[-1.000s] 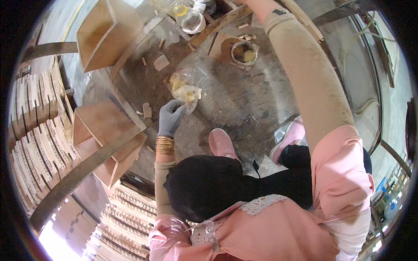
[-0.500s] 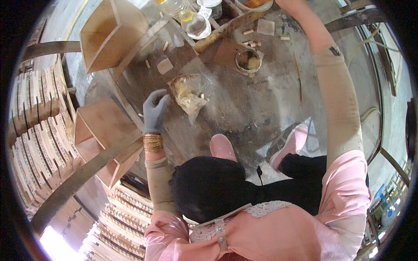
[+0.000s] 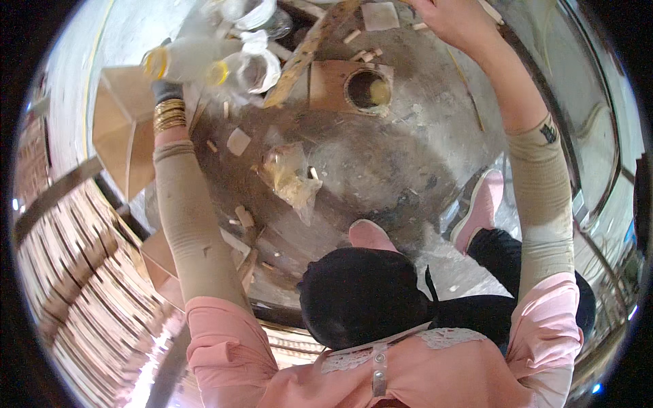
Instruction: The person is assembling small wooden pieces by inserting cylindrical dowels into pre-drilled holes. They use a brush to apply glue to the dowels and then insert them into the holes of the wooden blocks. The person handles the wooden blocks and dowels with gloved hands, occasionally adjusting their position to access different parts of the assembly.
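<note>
My left hand (image 3: 166, 90), in a grey glove, reaches to the upper left. Its fingers are mostly hidden behind a clear plastic bottle (image 3: 194, 58) with a yellow cap, so whether it holds anything does not show. Close beside it stands an open wooden box (image 3: 122, 119). A second yellow-capped bottle (image 3: 250, 72) with white around it is just to the right. At the top edge is my bare right hand (image 3: 452, 24); its fingertips are cut off by the frame. Nearest to it are a pale square piece (image 3: 380, 16) and the worn wooden rail (image 3: 306, 58).
A round tub (image 3: 367, 90) sits on a brown board (image 3: 328, 85). A crumpled clear bag (image 3: 291, 178) with yellowish contents lies mid-floor, among small wooden pegs. Stacked slatted wood (image 3: 68, 272) fills the left side. A thin stick (image 3: 466, 88) lies right of the tub.
My left hand has moved forward and left, from beside the bag to behind the bottle. My right hand stays at the top edge, slightly left. The whole view has shifted and turned.
</note>
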Demonstrator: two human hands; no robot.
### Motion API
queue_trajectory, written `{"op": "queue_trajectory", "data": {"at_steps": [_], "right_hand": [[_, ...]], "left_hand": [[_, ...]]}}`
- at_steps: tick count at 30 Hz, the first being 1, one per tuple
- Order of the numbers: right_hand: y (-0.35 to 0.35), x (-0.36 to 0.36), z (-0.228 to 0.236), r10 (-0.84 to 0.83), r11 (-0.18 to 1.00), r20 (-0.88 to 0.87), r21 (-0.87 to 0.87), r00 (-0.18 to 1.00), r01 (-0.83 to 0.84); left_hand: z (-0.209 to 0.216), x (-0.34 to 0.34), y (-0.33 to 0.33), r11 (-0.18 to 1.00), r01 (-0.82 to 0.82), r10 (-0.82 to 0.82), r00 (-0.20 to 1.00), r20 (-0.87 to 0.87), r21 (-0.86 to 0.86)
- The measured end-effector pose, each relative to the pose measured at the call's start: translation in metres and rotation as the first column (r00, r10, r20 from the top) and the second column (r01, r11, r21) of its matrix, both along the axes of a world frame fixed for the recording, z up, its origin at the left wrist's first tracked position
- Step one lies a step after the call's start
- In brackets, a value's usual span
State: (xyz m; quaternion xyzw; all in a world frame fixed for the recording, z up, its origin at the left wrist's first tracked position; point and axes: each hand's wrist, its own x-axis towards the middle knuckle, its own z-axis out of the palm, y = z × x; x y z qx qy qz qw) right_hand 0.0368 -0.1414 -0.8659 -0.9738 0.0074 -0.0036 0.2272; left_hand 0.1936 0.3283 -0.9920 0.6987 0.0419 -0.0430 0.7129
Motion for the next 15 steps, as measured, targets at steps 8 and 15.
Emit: {"op": "queue_trajectory", "data": {"at_steps": [8,15], "right_hand": [[-0.013,-0.029,-0.023,-0.151,0.98,0.064,0.143,0.986,0.14],[-0.008,-0.029,-0.03,-0.184,0.965,0.076,0.201,0.98,0.166]], "left_hand": [[-0.047,0.066,-0.042,0.982,0.188,-0.187,0.97,-0.154,-0.002],[-0.026,0.05,-0.043,0.984,0.103,-0.104,0.995,-0.004,0.143]]}}
